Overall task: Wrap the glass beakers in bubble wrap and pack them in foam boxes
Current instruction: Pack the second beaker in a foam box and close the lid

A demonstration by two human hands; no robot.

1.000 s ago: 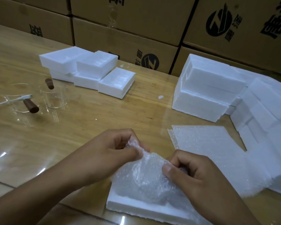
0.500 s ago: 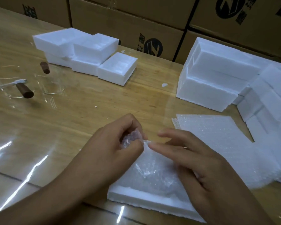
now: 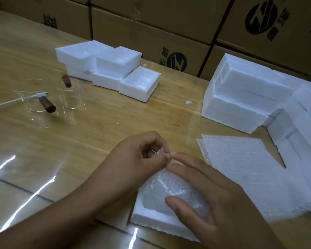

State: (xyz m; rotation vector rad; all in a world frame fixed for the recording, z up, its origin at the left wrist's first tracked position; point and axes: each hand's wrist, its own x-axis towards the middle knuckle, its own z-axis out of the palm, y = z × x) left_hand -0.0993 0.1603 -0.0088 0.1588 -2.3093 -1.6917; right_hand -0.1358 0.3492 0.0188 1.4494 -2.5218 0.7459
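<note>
Left hand: the left hand sits near centre, fingers curled, thumb and fingertips pinching the twisted end of the wrapped bundle.
Right hand: the right hand is spread, fingers held straight; the forefinger tip touches the twisted end and the thumb lies on the bundle's near side.
Wrapped bundle: the wrapped bundle, a crumpled mass of bubble wrap, is seated in the recess of the foam box; what is inside cannot be made out through the wrap.
Foam box: the foam box lies flat at the near edge of the table, open on top, partly under the right hand.
Bubble wrap sheets: a flat pile of bubble wrap sheets lies just right of the hands.
Unwrapped beakers: two glass beakers, left one and right one, stand upright side by side at far left, each with a brown wooden handle; a white cable crosses the left one.
Open foam trays: a cluster of open foam trays sits at far centre, some stacked.
Foam block stacks: the foam block stacks occupy the far right.
Table: the wooden table carries all items.
Background: cardboard cartons line the far edge.
</note>
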